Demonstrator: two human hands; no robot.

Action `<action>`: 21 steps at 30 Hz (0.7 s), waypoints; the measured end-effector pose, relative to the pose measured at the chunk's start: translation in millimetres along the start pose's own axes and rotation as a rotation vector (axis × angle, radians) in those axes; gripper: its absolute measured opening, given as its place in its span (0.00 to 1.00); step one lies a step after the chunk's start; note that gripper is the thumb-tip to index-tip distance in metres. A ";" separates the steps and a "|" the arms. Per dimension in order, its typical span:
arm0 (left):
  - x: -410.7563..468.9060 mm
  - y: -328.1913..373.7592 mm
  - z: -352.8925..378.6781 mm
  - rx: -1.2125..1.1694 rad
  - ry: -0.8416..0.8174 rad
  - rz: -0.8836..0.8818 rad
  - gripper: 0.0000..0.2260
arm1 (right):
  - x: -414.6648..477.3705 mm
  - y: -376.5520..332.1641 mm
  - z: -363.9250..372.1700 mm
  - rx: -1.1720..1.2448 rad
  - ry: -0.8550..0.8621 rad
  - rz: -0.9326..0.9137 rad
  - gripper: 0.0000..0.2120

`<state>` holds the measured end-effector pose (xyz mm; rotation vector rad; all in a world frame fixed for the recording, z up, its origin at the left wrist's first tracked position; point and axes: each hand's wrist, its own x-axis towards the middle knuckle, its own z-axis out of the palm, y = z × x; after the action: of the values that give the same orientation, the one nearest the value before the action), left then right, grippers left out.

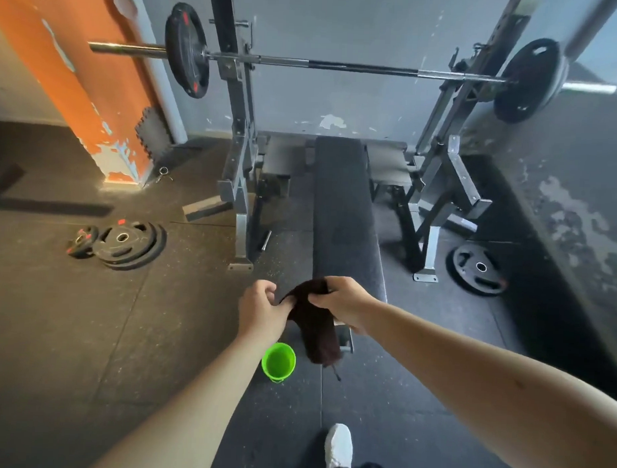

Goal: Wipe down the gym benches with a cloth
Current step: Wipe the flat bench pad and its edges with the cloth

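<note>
A long black padded bench [343, 207] runs away from me under a racked barbell [341, 65]. A dark brown cloth [316, 330] hangs in the air just in front of the bench's near end. My left hand [260, 311] pinches the cloth's upper left edge. My right hand [346, 303] grips its top from the right, fingers curled over it. The cloth's lower part dangles toward the floor, with a loose thread at its tip.
A small green bucket [279, 362] stands on the floor below my left hand. Weight plates [125, 243] lie on the left floor, and one plate [477, 269] at the right by the rack's foot. Grey rack uprights [237, 182] flank the bench. My white shoe [338, 448] is at the bottom.
</note>
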<state>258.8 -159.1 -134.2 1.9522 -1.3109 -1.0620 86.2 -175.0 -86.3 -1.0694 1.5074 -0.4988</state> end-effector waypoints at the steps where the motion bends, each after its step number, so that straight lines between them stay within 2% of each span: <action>1: 2.4 10.2 5.0 -0.066 -0.030 -0.025 0.13 | 5.5 -0.4 -1.1 0.001 0.038 -0.010 0.05; 4: 18.4 33.4 21.2 -0.268 -0.110 -0.199 0.14 | 23.8 -6.1 -8.4 0.077 0.067 -0.005 0.06; 7: 42.0 53.8 27.2 -0.479 -0.242 -0.337 0.10 | 49.0 -20.3 -23.6 0.274 -0.009 0.068 0.13; 10: 73.2 73.3 23.6 -0.588 -0.314 -0.378 0.11 | 82.0 -36.7 -41.6 0.284 -0.073 0.057 0.18; 12: 99.2 82.8 21.7 -0.534 -0.333 -0.316 0.08 | 107.7 -53.3 -50.5 0.171 -0.081 0.043 0.18; 14: 125.9 91.5 18.1 -0.391 -0.284 -0.231 0.09 | 130.0 -72.9 -55.9 -0.068 -0.052 -0.023 0.15; 15: 148.0 90.6 18.1 -0.326 -0.258 -0.215 0.11 | 141.3 -87.3 -59.4 -0.179 -0.027 -0.068 0.15; 17: 196.2 83.4 20.1 -0.276 -0.231 -0.224 0.06 | 165.6 -110.7 -63.2 -0.323 0.058 -0.158 0.15; 19: 232.7 95.0 16.5 -0.245 -0.231 -0.226 0.03 | 192.0 -127.5 -64.0 -0.359 0.146 -0.164 0.11; 21: 248.4 123.9 3.5 -0.219 -0.267 -0.193 0.04 | 219.8 -141.0 -60.6 -0.357 0.205 -0.138 0.07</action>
<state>247.4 -435.7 -114.0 1.8450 -1.0975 -1.5369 95.4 -442.8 -78.8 -1.4424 1.7538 -0.4545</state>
